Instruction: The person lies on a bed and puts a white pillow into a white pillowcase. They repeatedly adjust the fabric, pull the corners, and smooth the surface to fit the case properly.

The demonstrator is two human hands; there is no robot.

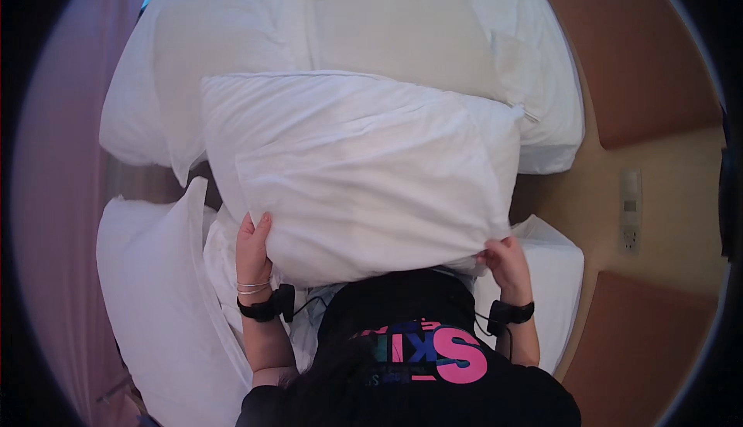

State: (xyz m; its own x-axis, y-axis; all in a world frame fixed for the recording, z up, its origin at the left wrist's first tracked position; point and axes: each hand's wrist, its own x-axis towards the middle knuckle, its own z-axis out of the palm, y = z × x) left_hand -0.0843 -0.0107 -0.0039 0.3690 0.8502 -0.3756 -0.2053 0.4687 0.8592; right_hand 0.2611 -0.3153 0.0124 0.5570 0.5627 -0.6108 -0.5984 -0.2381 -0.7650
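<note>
A plump white pillow [371,172] lies across in front of my body, its case creased in long folds. My left hand [254,243] grips the pillow's near left edge, thumb on top. At the near right corner my right hand [501,261] pinches the fabric between closed fingers. The pillow's far edge rests against the white bedding of the bed ahead. Both wrists carry black straps with small boxes and cables; the left also has thin bracelets.
A bed [402,21] with white bedding fills the far side. Another white pillow [155,288] lies at my left, and a white mattress corner [553,272] shows at my right. Pale curtains [70,195] hang left; brown wall panels [635,48] and a socket plate [631,210] are right.
</note>
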